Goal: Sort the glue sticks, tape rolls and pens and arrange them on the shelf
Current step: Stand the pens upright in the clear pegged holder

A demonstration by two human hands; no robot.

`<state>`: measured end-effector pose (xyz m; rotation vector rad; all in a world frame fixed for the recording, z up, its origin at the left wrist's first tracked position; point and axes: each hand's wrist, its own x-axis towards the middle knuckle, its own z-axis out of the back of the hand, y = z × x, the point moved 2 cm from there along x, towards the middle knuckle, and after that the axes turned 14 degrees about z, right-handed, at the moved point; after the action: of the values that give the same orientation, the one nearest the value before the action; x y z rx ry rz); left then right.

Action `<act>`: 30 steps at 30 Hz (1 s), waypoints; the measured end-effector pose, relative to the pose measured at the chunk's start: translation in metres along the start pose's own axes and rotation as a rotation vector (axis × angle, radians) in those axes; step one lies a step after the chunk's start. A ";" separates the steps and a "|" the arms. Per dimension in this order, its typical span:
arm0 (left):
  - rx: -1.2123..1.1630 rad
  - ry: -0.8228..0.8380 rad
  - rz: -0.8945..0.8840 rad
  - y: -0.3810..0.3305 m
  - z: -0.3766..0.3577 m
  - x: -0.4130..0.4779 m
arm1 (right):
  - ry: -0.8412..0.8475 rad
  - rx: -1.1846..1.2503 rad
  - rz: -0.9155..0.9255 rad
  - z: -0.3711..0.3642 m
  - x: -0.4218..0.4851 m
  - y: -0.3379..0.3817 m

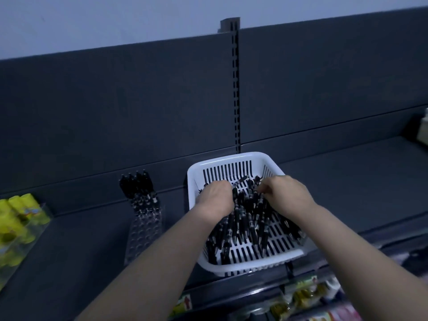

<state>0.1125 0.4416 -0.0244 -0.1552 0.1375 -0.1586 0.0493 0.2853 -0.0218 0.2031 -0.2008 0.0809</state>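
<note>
A white slotted basket [231, 159] stands on the dark shelf [347, 181], holding several black pens [245, 225] in a loose heap. Both my hands reach into it. My left hand [215, 200] is curled down into the pens at the basket's left side, fingers hidden among them. My right hand [284, 193] has its fingers bent over pens near the basket's far right corner. To the left, a clear perforated pen holder [142, 228] carries several black pens [136, 184] standing at its far end. Yellow-capped glue sticks [18, 216] sit in a clear tray at far left.
The shelf's dark back panel [139, 100] rises behind everything, with a slotted upright post [235, 89] behind the basket. A lower shelf with colourful packets [301, 297] shows at the bottom right. A pale box [423, 130] sits at the right edge.
</note>
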 end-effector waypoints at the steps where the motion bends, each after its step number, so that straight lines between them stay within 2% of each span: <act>1: 0.000 -0.006 0.018 -0.003 -0.004 0.001 | 0.001 0.008 0.004 -0.001 -0.002 -0.003; 8: -0.053 0.032 0.109 -0.011 -0.019 0.006 | 0.057 0.088 0.028 -0.009 -0.005 -0.009; 15: -0.300 -0.143 0.178 0.006 0.014 0.004 | 0.104 0.146 0.026 -0.010 0.019 0.000; 21: -0.566 -0.211 0.201 0.027 0.030 -0.003 | 0.251 0.121 -0.022 -0.037 0.054 0.015; 23: -0.584 -0.232 0.195 0.034 0.033 -0.005 | 0.322 0.111 -0.048 -0.043 0.061 0.021; 30: -0.616 -0.256 0.184 0.046 0.038 -0.004 | 0.337 0.127 -0.150 -0.042 0.070 0.023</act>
<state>0.1212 0.4923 0.0057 -0.7710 -0.0599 0.0935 0.1230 0.3207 -0.0429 0.3262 0.1563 -0.0216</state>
